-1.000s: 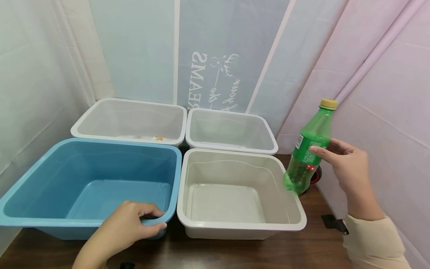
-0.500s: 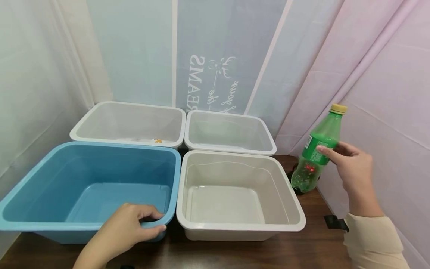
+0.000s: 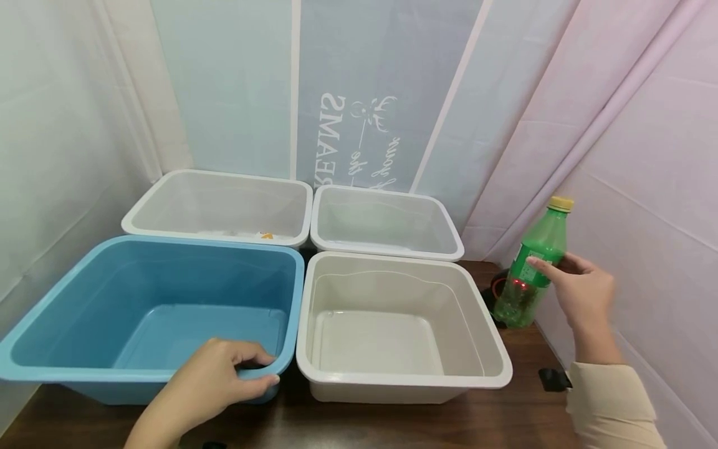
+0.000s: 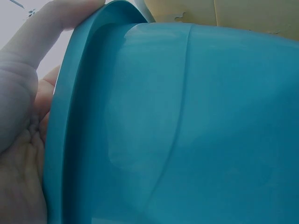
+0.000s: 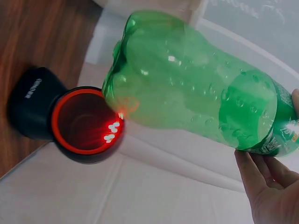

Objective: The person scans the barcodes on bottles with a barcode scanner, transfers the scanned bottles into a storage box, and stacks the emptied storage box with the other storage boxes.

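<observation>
My right hand [image 3: 586, 296] holds a green plastic bottle [image 3: 543, 246] with a yellow cap round its label. The bottle tilts, cap to the right, beside the beige tub's right rim. In the right wrist view the bottle's base [image 5: 140, 60] overlaps a black barcode scanner [image 5: 35, 102] with a lit red ring. Red light spots show on the bottle in the head view. My left hand [image 3: 210, 380] grips the near right corner of the blue tub [image 3: 185, 374], thumb outside the rim; other fingertips are hidden inside.
A beige tub [image 3: 404, 377] stands right of the blue one. Behind them are two whitish tubs, the left one [image 3: 219, 178] with a small white and orange item inside, the right one [image 3: 387, 190] beside it. Curtains [image 3: 645, 187] hang round the wooden table [image 3: 392, 427].
The bottle has moved right, off the beige tub's right rim, and then lower, in my right hand. My left hand has stayed on the blue tub's corner.
</observation>
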The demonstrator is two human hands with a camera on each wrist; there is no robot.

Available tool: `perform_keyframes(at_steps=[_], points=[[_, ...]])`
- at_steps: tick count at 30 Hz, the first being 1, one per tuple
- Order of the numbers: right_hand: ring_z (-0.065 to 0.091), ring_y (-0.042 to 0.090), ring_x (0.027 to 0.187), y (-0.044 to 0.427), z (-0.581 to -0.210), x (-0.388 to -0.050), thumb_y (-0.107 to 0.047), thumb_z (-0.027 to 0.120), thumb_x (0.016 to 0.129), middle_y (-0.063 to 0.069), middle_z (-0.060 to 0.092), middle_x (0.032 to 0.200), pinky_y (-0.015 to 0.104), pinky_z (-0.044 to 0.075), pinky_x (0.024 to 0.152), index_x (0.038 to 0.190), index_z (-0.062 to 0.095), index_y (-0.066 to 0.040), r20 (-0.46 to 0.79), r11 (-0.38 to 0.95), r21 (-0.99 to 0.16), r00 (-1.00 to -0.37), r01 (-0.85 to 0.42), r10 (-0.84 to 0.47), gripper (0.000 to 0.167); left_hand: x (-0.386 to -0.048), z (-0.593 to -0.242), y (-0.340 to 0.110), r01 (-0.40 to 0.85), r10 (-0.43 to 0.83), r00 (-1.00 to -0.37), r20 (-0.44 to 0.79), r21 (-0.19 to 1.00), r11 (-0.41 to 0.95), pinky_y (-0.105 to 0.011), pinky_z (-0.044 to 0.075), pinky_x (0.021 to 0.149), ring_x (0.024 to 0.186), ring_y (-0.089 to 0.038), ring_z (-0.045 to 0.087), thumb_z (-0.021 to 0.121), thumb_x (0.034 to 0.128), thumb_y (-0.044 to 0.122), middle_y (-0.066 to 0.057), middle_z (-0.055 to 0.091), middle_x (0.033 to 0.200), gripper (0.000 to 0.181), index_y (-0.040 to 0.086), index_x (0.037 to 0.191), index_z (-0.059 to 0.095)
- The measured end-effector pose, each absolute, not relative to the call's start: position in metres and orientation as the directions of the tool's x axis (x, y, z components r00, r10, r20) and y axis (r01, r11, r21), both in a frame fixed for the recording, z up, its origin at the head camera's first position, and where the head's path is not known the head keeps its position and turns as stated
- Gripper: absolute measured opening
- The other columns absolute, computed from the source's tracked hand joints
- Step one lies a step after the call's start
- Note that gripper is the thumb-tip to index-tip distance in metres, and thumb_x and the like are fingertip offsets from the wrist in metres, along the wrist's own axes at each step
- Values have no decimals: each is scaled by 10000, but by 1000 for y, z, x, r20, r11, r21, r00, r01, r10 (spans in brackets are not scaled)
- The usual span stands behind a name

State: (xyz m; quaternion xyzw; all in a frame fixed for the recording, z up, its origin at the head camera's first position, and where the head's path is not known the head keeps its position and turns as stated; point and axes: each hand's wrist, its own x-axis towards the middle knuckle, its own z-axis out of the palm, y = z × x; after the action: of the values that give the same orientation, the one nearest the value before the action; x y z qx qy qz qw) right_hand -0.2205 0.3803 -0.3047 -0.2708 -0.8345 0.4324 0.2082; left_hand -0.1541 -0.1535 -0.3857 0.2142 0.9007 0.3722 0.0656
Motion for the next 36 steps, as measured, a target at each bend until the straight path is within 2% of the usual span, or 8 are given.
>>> perform_keyframes(at_steps=[6, 13, 17, 20, 29, 31, 32, 36], points=[[495, -158, 731, 383, -317, -223, -468, 841, 754, -373, 472, 685, 68, 408, 626, 1377, 593, -70, 177, 526, -805, -733, 276, 656, 780, -154, -387, -154, 333, 427, -904, 41, 693, 639, -236, 536, 728, 867, 23, 646, 768, 831, 453, 147, 740, 979, 185, 312, 951, 758], [479, -183, 673, 386, -331, -227, -443, 852, 751, -362, 474, 677, 63, 401, 611, 1340, 625, -57, 218, 562, -780, -724, 274, 655, 740, -154, -386, -154, 338, 427, -903, 48, 693, 637, -230, 531, 721, 845, 52, 621, 768, 834, 443, 159, 734, 967, 167, 317, 943, 755], [443, -203, 665, 386, -340, -228, -450, 839, 762, -50, 753, 951, 48, 383, 602, 1344, 619, -52, 255, 605, -745, -719, 281, 647, 738, -154, -386, -153, 342, 427, -903, 54, 693, 635, -223, 525, 710, 814, 72, 594, 769, 836, 435, 172, 728, 945, 147, 322, 928, 752], [395, -227, 667, 386, -346, -228, -446, 835, 768, 187, 688, 1231, 38, 354, 610, 1346, 613, -44, 307, 653, -708, -714, 270, 629, 739, -153, -386, -153, 337, 425, -904, 48, 693, 637, -226, 528, 715, 828, 60, 607, 770, 834, 438, 166, 730, 952, 155, 318, 932, 754], [355, -257, 627, 387, -357, -228, -409, 861, 752, 233, 695, 1167, 83, 333, 631, 1255, 674, 2, 394, 728, -642, -710, 242, 584, 677, -154, -385, -153, 324, 416, -909, 29, 678, 660, -245, 539, 732, 870, 18, 642, 769, 829, 453, 148, 739, 976, 181, 314, 946, 758], [377, -227, 651, 388, -360, -228, -425, 855, 755, 231, 700, 1162, 95, 336, 636, 1254, 674, 4, 395, 735, -629, -710, 252, 582, 683, -154, -385, -152, 323, 415, -909, 29, 678, 660, -244, 537, 731, 861, 25, 634, 771, 829, 447, 153, 736, 970, 173, 315, 942, 757], [455, -174, 675, 389, -361, -228, -435, 848, 760, 230, 700, 1166, 109, 337, 644, 1260, 669, 5, 394, 739, -622, -713, 258, 580, 689, -154, -385, -152, 323, 416, -909, 29, 679, 659, -242, 535, 728, 851, 31, 627, 771, 829, 443, 156, 734, 964, 168, 315, 938, 756], [674, 225, 876, 392, -371, -230, -408, 847, 765, 252, 703, 1138, 239, 384, 714, 1248, 664, 36, 436, 786, -565, -718, 251, 543, 681, -154, -385, -152, 330, 415, -909, 37, 673, 662, -234, 527, 716, 818, 54, 596, 772, 829, 441, 171, 725, 941, 150, 324, 921, 752]])
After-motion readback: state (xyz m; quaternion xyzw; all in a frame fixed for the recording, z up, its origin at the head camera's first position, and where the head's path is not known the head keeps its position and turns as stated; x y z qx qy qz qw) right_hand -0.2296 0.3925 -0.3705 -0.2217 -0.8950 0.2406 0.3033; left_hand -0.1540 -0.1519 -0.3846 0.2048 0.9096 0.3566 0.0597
